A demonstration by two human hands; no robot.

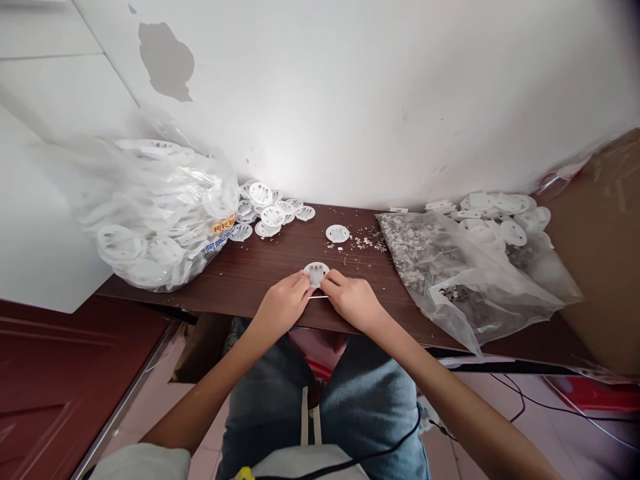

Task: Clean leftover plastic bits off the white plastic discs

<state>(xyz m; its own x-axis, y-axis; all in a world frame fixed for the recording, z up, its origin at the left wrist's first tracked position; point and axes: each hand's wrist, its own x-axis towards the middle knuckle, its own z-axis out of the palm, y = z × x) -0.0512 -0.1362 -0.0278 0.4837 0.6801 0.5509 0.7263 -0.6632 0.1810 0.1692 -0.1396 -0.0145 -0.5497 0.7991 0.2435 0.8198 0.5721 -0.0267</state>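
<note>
Pale cloth (307, 460) at my waist lies nearest, crossed by a black cable (345, 465). At far left on the dark table (280, 257), a clear plastic bag (165, 223) bulges with white discs. Just beside it, loose discs (273, 217) lie heaped against the wall. Next, my left hand (285, 300) pinches the left edge of one slotted disc (317, 272), located between my hands near the table's front edge. A thin white strip (318, 297) shows below it; its attachment cannot be determined. Beyond lies a single disc (337, 233), flat. My right hand (353, 300) has its fingers drawn together on the right edge of the held disc; whether they also pinch a small part, I cannot tell. Small metal pieces (370, 241) lie scattered farther right, beside an open clear bag (430, 260) of similar pieces. More discs (513, 232) lie behind it, then a cardboard box (607, 267).

Assessment: step in hand, two-handed work on one disc; the next move appears to call for steady, even finger pressure.
</note>
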